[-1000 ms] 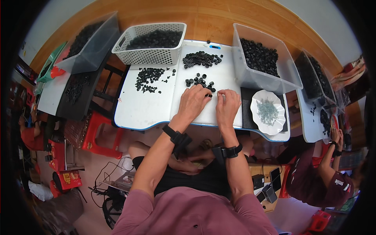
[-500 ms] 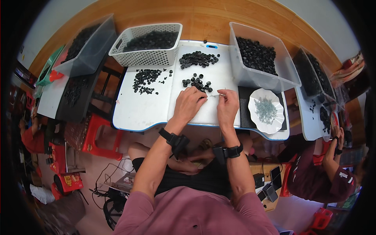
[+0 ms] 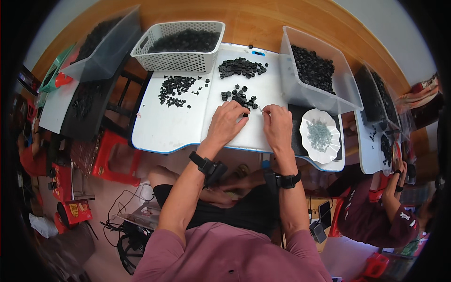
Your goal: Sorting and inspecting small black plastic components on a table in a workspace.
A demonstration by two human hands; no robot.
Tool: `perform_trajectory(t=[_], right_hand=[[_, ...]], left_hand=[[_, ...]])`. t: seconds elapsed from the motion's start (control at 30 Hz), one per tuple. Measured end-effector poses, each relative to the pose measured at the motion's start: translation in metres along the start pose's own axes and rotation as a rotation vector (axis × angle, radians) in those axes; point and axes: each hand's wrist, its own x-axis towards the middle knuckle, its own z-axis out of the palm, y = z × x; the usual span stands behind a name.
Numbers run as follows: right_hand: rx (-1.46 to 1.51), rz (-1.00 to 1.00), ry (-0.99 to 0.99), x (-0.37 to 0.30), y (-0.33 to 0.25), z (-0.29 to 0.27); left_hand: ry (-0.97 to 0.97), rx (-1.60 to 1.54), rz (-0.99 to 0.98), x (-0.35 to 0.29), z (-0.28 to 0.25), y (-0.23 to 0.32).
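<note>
Since a second ago the fingertips have parted: they nearly met then, and now a strip of white table [image 3: 169, 131] shows between them. The right hand [image 3: 279, 124] has drawn off to its own side; the left hand [image 3: 226, 123] sits about where it was.

Left: fingers curled, thumb and forefinger narrow about a black piece [image 3: 245, 114], mostly covered by the tips. Right: thumb and forefinger pinched together on a pale sliver [image 3: 260, 108], thin, its end poking out toward the left hand; too small for more detail.

Loose black caps [image 3: 240, 96], short, round, slightly glossy, some showing a hollow end. They lie just beyond the left fingertips, in a loose heap, nearest ones almost at the fingers. A flatter, denser pile of round black parts [image 3: 242, 68] beyond that. Left of the left hand: small black bits [image 3: 174, 89], irregular, scattered.

Just right of the right hand, a fluted white dish [image 3: 324, 157] holding a tangle of translucent grey-green slivers [image 3: 320, 135], set on a dark mat [image 3: 297, 136]. Past that hand, a clear bin [image 3: 310, 96] of black parts; past the left, a white perforated basket [image 3: 188, 61], likewise filled.
</note>
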Motion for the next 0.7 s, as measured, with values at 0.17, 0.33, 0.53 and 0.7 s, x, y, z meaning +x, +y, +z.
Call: perform_trajectory(t=[0.17,0.33,0.53,0.7], right_hand=[[0.162,0.023,-0.014,-0.004,-0.007,0.003],[0.275,0.046,-0.017,-0.011,-0.014,0.007],[0.441,0.141,0.046,-0.017,-0.012,0.009],[0.564,0.188,0.020,-0.018,-0.011,0.007]], left_hand=[[0.014,-0.051,-0.071,0.004,-0.004,0.014],[0.019,-0.047,-0.010,0.001,-0.005,0.008],[-0.021,-0.074,0.021,0.002,-0.004,0.007],[-0.069,-0.114,0.002,0.002,-0.006,0.007]])
